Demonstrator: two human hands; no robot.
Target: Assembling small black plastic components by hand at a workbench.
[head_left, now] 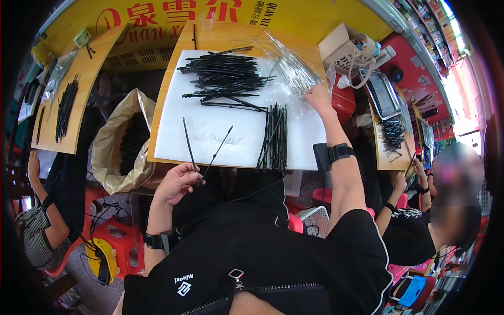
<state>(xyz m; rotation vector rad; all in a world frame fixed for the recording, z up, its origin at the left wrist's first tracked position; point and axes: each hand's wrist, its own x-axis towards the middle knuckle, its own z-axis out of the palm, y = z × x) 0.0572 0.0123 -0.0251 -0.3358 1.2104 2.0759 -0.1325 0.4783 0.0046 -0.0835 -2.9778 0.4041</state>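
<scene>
Left grip [181, 181] around 2 ties [202, 155]

Tan sack [118, 137] standing open left of the board, dark inside. Cardboard box [342, 46] and grey tray [382, 94] off to the right. Red stool [114, 241] low at left, yellow banner [315, 16] across the top
</scene>
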